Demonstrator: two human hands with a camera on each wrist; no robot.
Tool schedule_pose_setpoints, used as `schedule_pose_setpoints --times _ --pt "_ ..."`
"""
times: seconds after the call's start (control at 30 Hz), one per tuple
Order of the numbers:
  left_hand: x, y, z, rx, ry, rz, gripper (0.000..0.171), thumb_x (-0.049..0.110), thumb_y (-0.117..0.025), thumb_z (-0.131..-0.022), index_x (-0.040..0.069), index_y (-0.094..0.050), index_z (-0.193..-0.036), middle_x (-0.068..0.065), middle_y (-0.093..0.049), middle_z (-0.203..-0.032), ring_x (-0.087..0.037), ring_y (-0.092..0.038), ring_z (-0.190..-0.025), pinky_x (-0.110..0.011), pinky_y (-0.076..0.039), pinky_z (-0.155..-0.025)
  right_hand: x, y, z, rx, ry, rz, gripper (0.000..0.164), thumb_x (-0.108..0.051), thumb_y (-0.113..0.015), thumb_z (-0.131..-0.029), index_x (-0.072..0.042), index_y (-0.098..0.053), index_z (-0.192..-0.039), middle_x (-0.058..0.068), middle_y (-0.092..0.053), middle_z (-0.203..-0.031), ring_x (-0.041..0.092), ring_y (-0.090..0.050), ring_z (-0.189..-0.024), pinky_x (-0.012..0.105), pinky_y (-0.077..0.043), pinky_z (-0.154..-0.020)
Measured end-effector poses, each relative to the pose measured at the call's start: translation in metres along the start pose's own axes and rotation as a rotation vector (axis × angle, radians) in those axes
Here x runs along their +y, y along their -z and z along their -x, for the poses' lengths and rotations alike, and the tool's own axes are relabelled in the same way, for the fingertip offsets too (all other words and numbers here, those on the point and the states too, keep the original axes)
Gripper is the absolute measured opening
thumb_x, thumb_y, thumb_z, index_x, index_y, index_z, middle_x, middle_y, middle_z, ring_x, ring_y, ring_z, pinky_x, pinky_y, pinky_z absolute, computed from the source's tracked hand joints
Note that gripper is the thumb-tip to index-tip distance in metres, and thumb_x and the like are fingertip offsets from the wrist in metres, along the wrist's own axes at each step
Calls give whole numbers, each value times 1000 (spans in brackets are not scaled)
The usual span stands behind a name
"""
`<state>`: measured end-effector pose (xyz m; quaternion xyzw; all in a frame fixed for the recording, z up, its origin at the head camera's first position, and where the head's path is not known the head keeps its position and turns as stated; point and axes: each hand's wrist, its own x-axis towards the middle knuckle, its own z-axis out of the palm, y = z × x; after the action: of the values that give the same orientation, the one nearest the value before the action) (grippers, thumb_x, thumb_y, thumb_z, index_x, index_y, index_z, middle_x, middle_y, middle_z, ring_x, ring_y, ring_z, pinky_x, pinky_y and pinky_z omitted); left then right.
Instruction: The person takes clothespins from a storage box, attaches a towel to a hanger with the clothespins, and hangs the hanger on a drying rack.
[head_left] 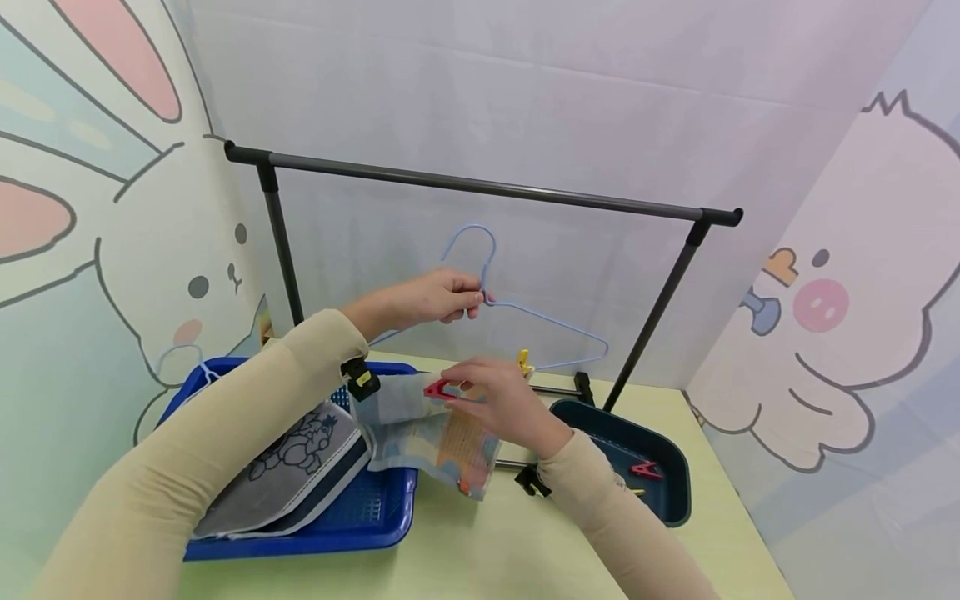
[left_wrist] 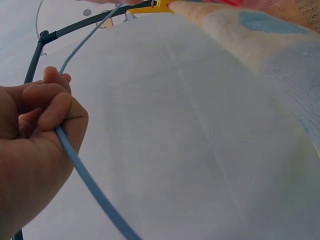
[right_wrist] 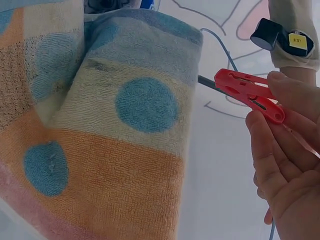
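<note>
The left hand [head_left: 438, 297] grips a blue hanger [left_wrist: 90, 181] by its neck; the right hand [head_left: 512, 404] pinches a red clip [right_wrist: 243, 90] near the towel [right_wrist: 125, 170]

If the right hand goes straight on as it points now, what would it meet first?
Most likely the hanging towel: the right hand points toward its edge, the held clip leading. The right wrist view shows a narrow gap, but depth is unclear.

From the head, the table [head_left: 465, 567] is viewed forward and down; the towel [right_wrist: 130, 172] is shared by both close wrist views.
</note>
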<state>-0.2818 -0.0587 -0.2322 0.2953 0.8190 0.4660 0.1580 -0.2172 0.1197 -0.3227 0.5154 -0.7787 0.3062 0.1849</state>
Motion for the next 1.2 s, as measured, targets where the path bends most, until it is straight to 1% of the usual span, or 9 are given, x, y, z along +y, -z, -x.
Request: schedule_pose_setpoints --times 0.23,0.43,0.5,0.63,0.73,0.87,0.97,1.07,1.2 --pt "-1 0 0 -9 -15 13 24 17 -43 -102 1 -58 -111 -7 -50 -82 -16 -31 -53 -26 -30 -57 -2 -8 -7 -26 -1 28 26 -7 -76 -79 -3 -70 -104 5 -69 -96 15 -65 -85 19 -49 -76" --pt "-2 -1 1 -9 -7 21 23 18 -42 -102 1 -58 -100 -7 -48 -75 -18 -30 -52 -27 -31 -58 2 -14 -8 -25 7 28 25 -7 -76 -80 -4 -71 -104 4 -69 -97 11 -65 -87 18 -49 -77" --pt "-3 -1 1 -8 -4 21 23 18 -42 -102 1 -58 -101 -7 -48 -75 -18 -31 -53 -27 -31 -58 4 -16 -8 -20 13 29 25 -7 -76 -80 -4 -71 -104 4 -70 -97 10 -65 -88 18 -48 -77" --pt "-6 0 1 -10 -13 25 24 18 -42 -102 0 -58 -110 -7 -48 -78 -17 -32 -53 -27 -31 -58 5 -18 -11 -11 27 41 24 -7 -76 -80 -5 -72 -104 2 -70 -97 9 -65 -89 18 -48 -79" --pt "-6 0 0 -12 -12 21 24 18 -42 -102 1 -58 -108 -8 -49 -80 -16 -32 -54 -27 -31 -58 4 -20 -14 -9 39 53 23 -7 -76 -79 -6 -73 -102 1 -70 -96 8 -65 -88 18 -48 -78" --pt "-1 -2 0 -3 4 -3 23 19 -43 -102 3 -59 -108 -7 -50 -79 -17 -34 -54 -27 -31 -58 3 -21 -18 -7 59 67 21 -7 -77 -79 -7 -73 -100 1 -70 -95 8 -65 -85 18 -48 -76" --pt "3 -4 -1 7 3 -7 24 19 -43 -102 4 -59 -112 -6 -50 -78 -17 -34 -55 -27 -31 -58 2 -21 -19 5 66 74 21 -8 -76 -80 -6 -73 -101 1 -71 -95 8 -65 -86 18 -48 -77" --pt "7 -4 -2 8 -8 3 24 18 -43 -102 3 -58 -113 -6 -51 -80 -17 -34 -55 -28 -31 -60 1 -20 -22 34 69 67 21 -7 -74 -82 -6 -73 -103 2 -71 -95 9 -65 -87 19 -48 -79" --pt "8 -4 -2 7 -12 16 24 18 -42 -102 2 -59 -111 -7 -52 -84 -16 -34 -56 -29 -31 -62 -1 -20 -27 59 71 51 19 -7 -72 -83 -6 -73 -103 2 -71 -94 9 -66 -87 18 -48 -78"
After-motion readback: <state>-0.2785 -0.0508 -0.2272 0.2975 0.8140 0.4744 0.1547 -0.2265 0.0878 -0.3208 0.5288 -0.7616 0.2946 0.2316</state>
